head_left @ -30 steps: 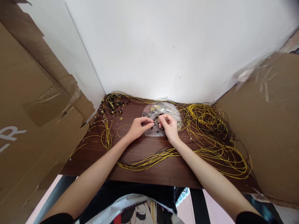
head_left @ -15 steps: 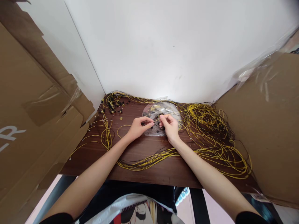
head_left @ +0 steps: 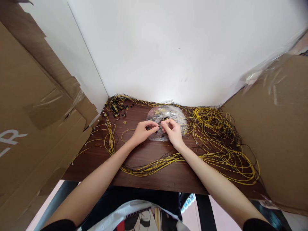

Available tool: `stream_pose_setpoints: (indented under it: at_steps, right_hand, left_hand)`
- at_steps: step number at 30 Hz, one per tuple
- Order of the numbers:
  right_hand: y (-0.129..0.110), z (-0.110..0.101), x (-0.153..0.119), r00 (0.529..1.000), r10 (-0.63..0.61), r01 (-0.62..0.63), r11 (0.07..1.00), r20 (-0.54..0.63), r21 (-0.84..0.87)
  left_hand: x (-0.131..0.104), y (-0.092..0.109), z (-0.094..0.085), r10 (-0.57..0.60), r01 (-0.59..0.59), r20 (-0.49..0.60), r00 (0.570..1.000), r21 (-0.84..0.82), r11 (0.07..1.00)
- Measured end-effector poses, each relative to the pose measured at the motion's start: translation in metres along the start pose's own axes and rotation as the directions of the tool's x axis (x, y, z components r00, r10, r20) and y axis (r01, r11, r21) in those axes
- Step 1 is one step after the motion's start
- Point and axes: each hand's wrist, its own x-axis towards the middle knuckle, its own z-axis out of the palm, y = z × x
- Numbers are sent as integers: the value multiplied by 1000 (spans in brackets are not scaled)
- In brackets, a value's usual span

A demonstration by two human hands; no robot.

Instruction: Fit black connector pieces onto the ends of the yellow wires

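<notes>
Over a clear plastic bag [head_left: 179, 117] with small yellow and black parts in it, my two hands are close together. My left hand [head_left: 144, 131] pinches something small and dark at its fingertips, too small to name surely. My right hand [head_left: 172, 131] is closed in a pinch on a thin yellow wire, its fingertips almost touching those of my left hand. Bundled yellow and black wires [head_left: 149, 168] curve across the table below the hands. A tangled heap of the same wires [head_left: 209, 120] lies to the right.
Small black and yellow connectors [head_left: 116, 109] lie at the table's back left. Cardboard stands at the left [head_left: 43, 128] and right [head_left: 271, 128], with a white wall [head_left: 168, 48] behind. Loose wire ends spread over the left side of the brown table [head_left: 154, 183].
My right hand has moved slightly left and down, bringing its fingertips nearer to my left hand. My left hand has hardly moved.
</notes>
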Motion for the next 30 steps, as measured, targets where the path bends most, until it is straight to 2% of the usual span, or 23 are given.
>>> stream_pose_setpoints:
  at_steps: [3, 7, 10, 13, 16, 21, 25, 30]
  right_hand:
    - [-2, 1, 1, 997, 43, -35, 993, -69, 117]
    - [-5, 2, 1, 994, 44, -27, 987, -104, 157]
    - [-4, 2, 0, 999, 7, -2, 995, -51, 100]
    - [-2, 1, -1, 1000, -19, 19, 999, 15, -32]
    - [0, 0, -1, 999, -29, 33, 994, 38, -100]
    - [-2, 1, 1, 998, 35, -30, 993, -48, 110]
    - [-4, 1, 4, 991, 60, -28, 969, -122, 247]
    - [-3, 1, 3, 995, 33, -15, 982, -92, 189]
  left_hand:
    - [0, -1, 0, 0, 0, -11, 1000, 11, 1000]
    - [0, -2, 0, 1, -1, -7, 1000, 13, 1000]
    - [0, -1, 0, 3, -3, -1, 1000, 8, 1000]
    - [0, -1, 0, 5, -5, 4, 1000, 0, 1000]
    - [0, -1, 0, 12, -12, 7, 1000, -8, 1000]
    - [0, -2, 1, 0, 0, -8, 1000, 6, 1000]
    - [0, -2, 1, 13, -13, -15, 1000, 11, 1000]
    - [0, -3, 1, 8, -8, -11, 1000, 7, 1000]
